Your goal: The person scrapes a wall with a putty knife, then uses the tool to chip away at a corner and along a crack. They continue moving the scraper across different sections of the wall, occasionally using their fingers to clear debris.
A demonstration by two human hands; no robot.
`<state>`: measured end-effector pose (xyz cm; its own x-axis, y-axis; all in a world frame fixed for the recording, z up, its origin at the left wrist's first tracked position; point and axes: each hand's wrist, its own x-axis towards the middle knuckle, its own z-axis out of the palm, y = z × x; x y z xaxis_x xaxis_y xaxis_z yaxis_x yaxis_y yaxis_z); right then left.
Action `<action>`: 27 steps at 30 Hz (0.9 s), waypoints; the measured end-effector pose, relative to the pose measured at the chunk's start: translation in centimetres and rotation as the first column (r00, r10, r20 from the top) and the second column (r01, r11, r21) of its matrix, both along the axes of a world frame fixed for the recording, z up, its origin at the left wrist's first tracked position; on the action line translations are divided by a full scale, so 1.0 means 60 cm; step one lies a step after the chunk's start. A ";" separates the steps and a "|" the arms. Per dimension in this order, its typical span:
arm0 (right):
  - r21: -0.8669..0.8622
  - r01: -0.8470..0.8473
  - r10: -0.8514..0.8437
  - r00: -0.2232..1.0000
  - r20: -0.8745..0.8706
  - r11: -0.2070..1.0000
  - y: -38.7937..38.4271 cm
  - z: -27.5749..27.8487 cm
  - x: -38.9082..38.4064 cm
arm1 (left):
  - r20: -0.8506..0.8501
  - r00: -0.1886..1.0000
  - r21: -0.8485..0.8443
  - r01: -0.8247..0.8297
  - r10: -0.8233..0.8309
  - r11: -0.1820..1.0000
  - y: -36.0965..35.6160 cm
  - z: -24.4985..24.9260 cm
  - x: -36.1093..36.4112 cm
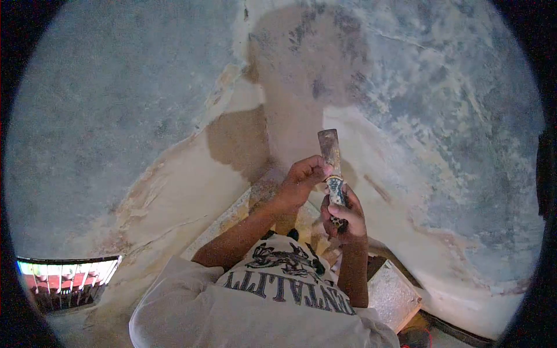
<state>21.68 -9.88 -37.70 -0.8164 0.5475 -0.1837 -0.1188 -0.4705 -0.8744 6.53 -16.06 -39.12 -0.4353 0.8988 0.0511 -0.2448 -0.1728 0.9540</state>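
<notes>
A putty knife (329,148) stands roughly upright in front of my chest, with its flat, stained metal blade pointing up. My right hand (348,217) is closed round the handle (335,188), which is blue-grey and white and smeared with residue. The thumb lies across its lower part. Fingers of my left hand (303,180) are pinched at the lower part of the blade, just above the handle. Whether they hold some small bit there I cannot make out.
Two walls with patchy blue-grey paint (116,98) and bare pale plaster (191,174) meet in a corner ahead. A barred window opening (68,281) is at lower left. A whitish, rough-surfaced block (394,293) stands at lower right. My shadow falls on the corner.
</notes>
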 end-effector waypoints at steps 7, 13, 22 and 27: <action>0.045 0.116 -0.120 0.989 0.086 0.992 -0.005 -0.011 -0.102 | 0.024 0.999 -0.107 -0.033 0.036 0.994 0.011 -0.025 -0.093; 0.512 0.092 -0.289 0.903 0.319 0.854 -0.007 -0.010 -0.185 | -0.111 0.993 -0.005 0.043 -0.044 0.999 0.020 -0.032 -0.165; 0.630 0.106 -0.330 0.910 0.250 0.769 0.016 -0.025 -0.268 | -0.289 0.957 0.083 0.058 -0.031 0.995 0.060 -0.096 -0.207; 0.700 0.085 -0.352 0.903 0.246 0.709 0.055 -0.051 -0.291 | -0.400 0.916 0.128 0.019 0.033 0.992 0.089 -0.089 -0.235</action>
<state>4.23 -6.60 -40.79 -0.6130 0.7878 0.0591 0.2210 0.2429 -0.9445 -7.59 -10.70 -44.46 -0.3608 0.8703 0.3352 0.1544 -0.2987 0.9418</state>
